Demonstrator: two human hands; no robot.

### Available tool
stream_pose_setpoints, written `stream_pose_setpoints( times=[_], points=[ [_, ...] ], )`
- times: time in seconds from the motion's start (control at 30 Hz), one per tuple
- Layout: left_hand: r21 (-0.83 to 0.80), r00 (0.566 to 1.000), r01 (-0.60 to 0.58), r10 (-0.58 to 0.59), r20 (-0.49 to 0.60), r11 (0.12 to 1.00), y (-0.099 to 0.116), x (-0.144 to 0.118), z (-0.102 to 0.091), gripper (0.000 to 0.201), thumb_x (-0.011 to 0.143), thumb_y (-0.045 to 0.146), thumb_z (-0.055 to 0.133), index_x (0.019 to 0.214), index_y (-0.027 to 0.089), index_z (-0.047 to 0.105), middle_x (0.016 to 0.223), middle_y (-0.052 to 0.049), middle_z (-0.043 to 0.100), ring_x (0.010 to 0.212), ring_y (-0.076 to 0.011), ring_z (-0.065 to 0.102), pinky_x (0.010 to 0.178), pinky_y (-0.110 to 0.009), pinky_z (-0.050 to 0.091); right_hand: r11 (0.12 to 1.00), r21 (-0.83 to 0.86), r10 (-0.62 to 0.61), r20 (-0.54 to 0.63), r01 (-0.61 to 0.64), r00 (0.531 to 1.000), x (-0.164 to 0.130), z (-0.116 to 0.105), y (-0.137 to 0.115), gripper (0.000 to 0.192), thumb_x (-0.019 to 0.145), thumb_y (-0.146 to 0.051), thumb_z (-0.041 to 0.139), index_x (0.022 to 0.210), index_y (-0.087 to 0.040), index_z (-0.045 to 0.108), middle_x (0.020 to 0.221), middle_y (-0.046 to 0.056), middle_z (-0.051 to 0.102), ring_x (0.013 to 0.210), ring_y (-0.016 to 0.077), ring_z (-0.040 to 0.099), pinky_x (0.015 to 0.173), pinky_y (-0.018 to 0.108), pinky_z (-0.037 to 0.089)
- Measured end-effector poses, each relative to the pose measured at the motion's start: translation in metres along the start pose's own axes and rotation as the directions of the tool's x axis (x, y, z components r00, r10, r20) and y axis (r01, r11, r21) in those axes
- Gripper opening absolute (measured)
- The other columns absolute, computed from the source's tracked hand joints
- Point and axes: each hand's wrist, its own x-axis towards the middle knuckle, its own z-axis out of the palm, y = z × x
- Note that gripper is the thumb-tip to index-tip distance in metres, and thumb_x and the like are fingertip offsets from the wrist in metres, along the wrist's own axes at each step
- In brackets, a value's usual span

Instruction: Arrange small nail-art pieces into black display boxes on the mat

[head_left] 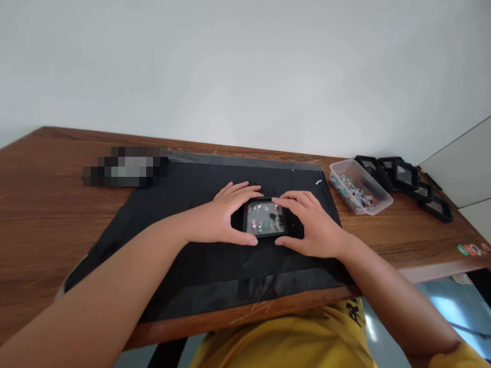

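Note:
A small black square frame case (pixel 266 219) with a clear window lies on a black mat (pixel 199 255) in the middle of the wooden table. Small coloured beads or charms show through its window. My left hand (pixel 224 214) grips the case's left side, fingers over the far edge and thumb at the near edge. On the right side, my right hand (pixel 310 225) holds it the same way. Both hands press the case down on the mat.
A clear plastic tub (pixel 378 202) with several small coloured pieces stands at the right of the mat. Behind it lie several empty black frame cases (pixel 404 176). A blurred dark object (pixel 125 166) rests at the mat's far left. The table's (pixel 46 214) front edge is close to my body.

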Motion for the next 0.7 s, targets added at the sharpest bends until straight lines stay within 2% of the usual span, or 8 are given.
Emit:
stream_pose_setpoints(
  times=[0.1, 0.2, 0.33, 0.43, 0.5, 0.6, 0.7],
  points=[
    [0.013, 1.000, -0.018, 0.018, 0.008, 1.000, 0.006, 0.001, -0.003, 0.120, 0.064, 0.090, 0.077, 0.166, 0.037, 0.041, 0.182, -0.007, 0.027, 0.169, -0.0447, 0.007, 0.135, -0.069, 0.009, 1.000, 0.003, 0.025, 0.015, -0.025, 1.000, -0.002, 0.006, 0.007, 0.095, 0.089, -0.053, 0.082, 0.167, -0.023, 0.037, 0.165, 0.019, 0.047, 0.154, 0.0389, 0.039, 0.128, 0.065, 0.030],
    [0.010, 0.999, -0.049, 0.048, 0.009, 0.999, 0.003, 0.000, -0.003, 0.127, 0.062, 0.091, 0.079, 0.169, 0.038, 0.036, 0.182, -0.007, 0.026, 0.168, -0.0450, 0.010, 0.135, -0.069, 0.011, 0.997, 0.024, 0.067, 0.064, -0.069, 0.996, -0.003, 0.013, 0.014, 0.103, 0.090, -0.055, 0.081, 0.172, -0.024, 0.026, 0.169, 0.020, 0.042, 0.161, 0.0408, 0.032, 0.130, 0.069, 0.025],
    [-0.037, 1.000, 0.002, -0.002, 0.014, 0.999, -0.010, -0.004, 0.000, 0.127, 0.061, 0.092, 0.078, 0.169, 0.044, 0.033, 0.183, -0.002, 0.021, 0.168, -0.0470, 0.007, 0.133, -0.069, 0.022, 0.991, 0.058, 0.115, 0.102, -0.121, 0.988, -0.003, 0.016, 0.017, 0.101, 0.092, -0.057, 0.078, 0.172, -0.023, 0.026, 0.174, 0.019, 0.038, 0.165, 0.0418, 0.025, 0.132, 0.070, 0.022],
    [-0.091, 0.997, 0.072, -0.071, 0.013, 0.993, -0.017, -0.007, 0.001, 0.107, 0.076, 0.091, 0.065, 0.169, 0.049, 0.032, 0.184, 0.002, 0.018, 0.168, -0.0471, 0.006, 0.128, -0.072, 0.029, 0.985, 0.099, 0.128, 0.119, -0.140, 0.985, -0.002, 0.015, 0.016, 0.102, 0.092, -0.061, 0.077, 0.172, -0.022, 0.026, 0.174, 0.019, 0.037, 0.165, 0.0414, 0.024, 0.133, 0.069, 0.021],
    [-0.107, 0.996, 0.088, -0.087, 0.017, 0.990, -0.017, -0.008, 0.001, 0.100, 0.082, 0.090, 0.060, 0.169, 0.048, 0.032, 0.184, 0.001, 0.016, 0.168, -0.0474, 0.006, 0.127, -0.074, 0.029, 0.980, 0.121, 0.143, 0.128, -0.159, 0.981, -0.001, 0.013, 0.014, 0.101, 0.094, -0.067, 0.071, 0.172, -0.021, 0.027, 0.175, 0.019, 0.036, 0.166, 0.0409, 0.023, 0.133, 0.069, 0.020],
    [-0.093, 0.998, 0.066, -0.066, 0.010, 0.993, -0.014, -0.006, 0.003, 0.106, 0.077, 0.089, 0.066, 0.169, 0.044, 0.036, 0.184, -0.001, 0.018, 0.168, -0.0478, 0.004, 0.129, -0.075, 0.024, 0.972, 0.133, 0.175, 0.150, -0.196, 0.973, -0.001, 0.013, 0.013, 0.099, 0.098, -0.074, 0.061, 0.172, -0.018, 0.028, 0.176, 0.020, 0.034, 0.167, 0.0407, 0.021, 0.134, 0.068, 0.021],
    [-0.084, 0.999, 0.037, -0.038, -0.012, 0.996, -0.012, -0.004, 0.004, 0.107, 0.073, 0.089, 0.071, 0.165, 0.042, 0.043, 0.183, -0.001, 0.022, 0.169, -0.0462, 0.003, 0.131, -0.072, 0.020, 0.973, 0.118, 0.180, 0.156, -0.199, 0.971, 0.000, 0.013, 0.013, 0.099, 0.098, -0.074, 0.061, 0.173, -0.018, 0.026, 0.176, 0.021, 0.034, 0.167, 0.0407, 0.021, 0.133, 0.069, 0.021]
  ],
)
